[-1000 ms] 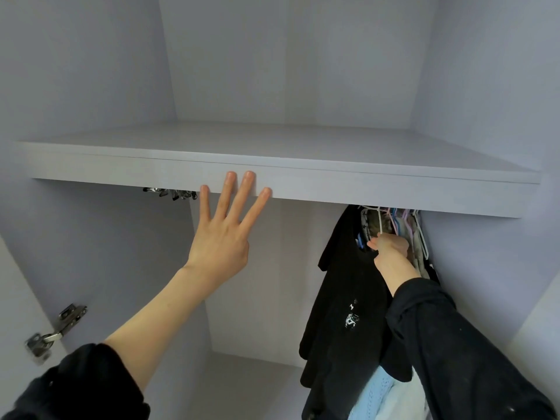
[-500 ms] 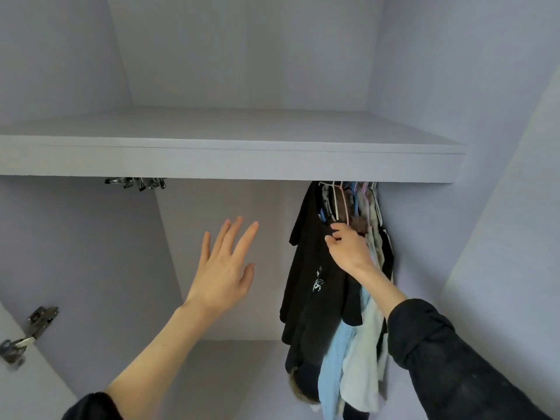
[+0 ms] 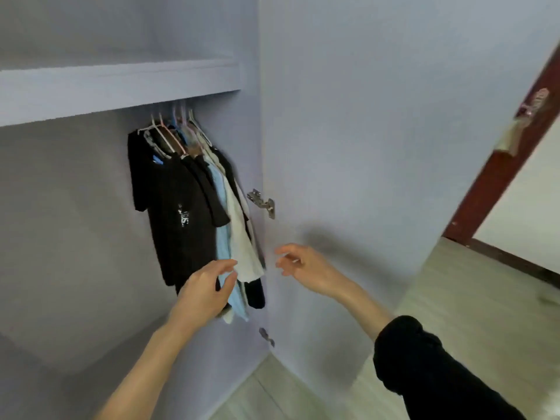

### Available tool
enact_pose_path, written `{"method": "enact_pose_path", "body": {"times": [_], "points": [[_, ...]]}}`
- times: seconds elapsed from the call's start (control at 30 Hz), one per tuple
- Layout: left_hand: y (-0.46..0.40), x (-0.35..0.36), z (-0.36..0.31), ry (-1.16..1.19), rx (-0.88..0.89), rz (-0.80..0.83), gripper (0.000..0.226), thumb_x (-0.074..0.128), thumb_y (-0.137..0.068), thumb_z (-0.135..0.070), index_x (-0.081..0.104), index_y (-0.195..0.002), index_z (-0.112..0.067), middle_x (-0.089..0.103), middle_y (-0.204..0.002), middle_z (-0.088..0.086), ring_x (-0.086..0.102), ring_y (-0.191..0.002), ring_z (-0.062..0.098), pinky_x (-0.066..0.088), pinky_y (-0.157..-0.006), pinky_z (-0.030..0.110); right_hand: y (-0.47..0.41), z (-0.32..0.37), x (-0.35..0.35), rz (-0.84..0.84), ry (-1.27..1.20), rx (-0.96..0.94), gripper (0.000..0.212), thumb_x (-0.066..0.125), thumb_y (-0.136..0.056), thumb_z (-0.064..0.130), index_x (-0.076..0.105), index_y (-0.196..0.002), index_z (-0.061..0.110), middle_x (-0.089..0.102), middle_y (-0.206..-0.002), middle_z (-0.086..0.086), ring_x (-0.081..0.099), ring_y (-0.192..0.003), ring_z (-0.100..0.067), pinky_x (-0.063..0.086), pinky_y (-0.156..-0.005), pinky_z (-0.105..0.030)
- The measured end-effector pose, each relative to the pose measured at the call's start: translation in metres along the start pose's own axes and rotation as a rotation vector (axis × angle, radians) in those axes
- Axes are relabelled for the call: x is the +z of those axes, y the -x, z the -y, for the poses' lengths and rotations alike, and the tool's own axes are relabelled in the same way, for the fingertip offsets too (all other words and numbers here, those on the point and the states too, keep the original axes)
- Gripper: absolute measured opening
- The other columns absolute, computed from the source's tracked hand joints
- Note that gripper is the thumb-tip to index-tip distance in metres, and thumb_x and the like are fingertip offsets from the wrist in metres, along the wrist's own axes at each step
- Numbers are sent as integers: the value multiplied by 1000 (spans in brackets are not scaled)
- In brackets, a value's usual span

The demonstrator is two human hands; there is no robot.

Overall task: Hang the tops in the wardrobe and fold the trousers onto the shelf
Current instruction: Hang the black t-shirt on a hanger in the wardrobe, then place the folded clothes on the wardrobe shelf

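Below shelf [image 3: 121,86], blurred tops [image 3: 188,207], hangers' hooks hidden

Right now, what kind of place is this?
Likely a bedroom, at an open built-in wardrobe: tops on hangers under a shelf, an open hinged door, and wood-look flooring beyond.

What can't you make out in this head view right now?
- Rail: hidden behind the shelf edge.
- Hanger count: bunched and motion-blurred.
- Tops behind the black one: overlapped, only edges show.
- Trousers: none in frame.
- Left hand touching the tops or not: blurred.
- Right hand: holds nothing.
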State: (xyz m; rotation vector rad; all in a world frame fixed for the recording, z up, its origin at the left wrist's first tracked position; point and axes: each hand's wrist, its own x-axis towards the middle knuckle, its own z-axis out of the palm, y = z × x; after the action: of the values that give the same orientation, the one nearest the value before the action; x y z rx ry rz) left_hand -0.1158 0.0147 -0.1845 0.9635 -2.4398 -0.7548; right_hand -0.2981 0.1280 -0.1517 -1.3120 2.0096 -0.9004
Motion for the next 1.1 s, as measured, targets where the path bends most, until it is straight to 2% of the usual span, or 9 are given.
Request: {"method": "enact_pose_path", "body": {"times": [0.13, 0.3, 0.47, 0.57, 0.7, 0.8, 0.87, 0.97, 1.1], "points": [[23, 59, -54, 82, 148, 228, 28, 53, -95, -22, 61, -121, -22, 63, -109, -8, 58, -97, 8, 46, -90, 25, 99, -52, -28, -125, -49, 188, 29, 45, -99, 15, 57, -123, 2, 64, -114, -13, 63, -102, -29, 40, -61, -2], [50, 160, -155, 130, 449, 531, 26, 50, -96, -26, 62, -119, -26, 61, -104, -21, 59, -99, 1, 48, -94, 30, 220, -129, -83, -389, -78, 425, 29, 45, -99, 21, 60, -121, 8, 67, -112, -10, 65, -90, -19, 41, -60, -5], [70, 244, -252, 132, 639, 753, 31, 43, -99, -34, 56, -126, -27, 57, -119, -19, 52, -103, -5, 38, -90, 10, 297, -187, -130, -580, -174, 526, 29, 46, -99, 12, 57, -120, -5, 65, -110, -23, 56, -63, 3, 41, -54, -5], [60, 295, -309, 135, 676, 859, 39, 40, -93, -44, 58, -123, -26, 61, -119, -13, 58, -104, 1, 44, -94, 22, 332, -233, -165, -681, -218, 599, 29, 48, -98, 15, 57, -120, -2, 67, -108, -19, 60, -76, -11, 47, -67, -8], [28, 374, -386, 202, 661, 859, 54, 33, -79, -58, 62, -112, -27, 63, -106, -13, 63, -100, 10, 49, -90, 31, 370, -302, -228, -764, -256, 658, 27, 49, -98, 18, 59, -120, 5, 68, -98, -8, 62, -83, -15, 46, -73, -14], [10, 430, -445, 200, 679, 870, 25, 50, -93, -30, 65, -111, -21, 62, -103, -13, 64, -98, 13, 50, -88, 30, 396, -346, -282, -840, -292, 701, 26, 49, -98, 18, 59, -120, 8, 66, -94, -3, 61, -79, -11, 42, -65, -7], [2, 464, -477, 215, 729, 884, 23, 51, -95, -16, 66, -113, -16, 62, -103, -12, 63, -98, 12, 49, -88, 28, 407, -371, -313, -873, -307, 738, 26, 49, -97, 18, 58, -120, 10, 67, -95, -2, 62, -81, -11, 45, -67, -12], [-17, 504, -521, 216, 779, 926, 25, 50, -96, -14, 65, -115, -14, 65, -109, -6, 61, -102, 10, 47, -90, 25, 416, -404, -356, -911, -322, 779, 24, 49, -98, 20, 59, -118, 13, 69, -101, -4, 63, -84, -12, 47, -71, -19], [-69, 570, -581, 208, 833, 975, 25, 49, -97, -15, 65, -117, -13, 66, -114, -3, 60, -104, 10, 43, -89, 19, 412, -456, -417, -990, -337, 831, 25, 49, -97, 19, 59, -119, 12, 69, -104, -7, 62, -84, -12, 45, -67, -13]]}}
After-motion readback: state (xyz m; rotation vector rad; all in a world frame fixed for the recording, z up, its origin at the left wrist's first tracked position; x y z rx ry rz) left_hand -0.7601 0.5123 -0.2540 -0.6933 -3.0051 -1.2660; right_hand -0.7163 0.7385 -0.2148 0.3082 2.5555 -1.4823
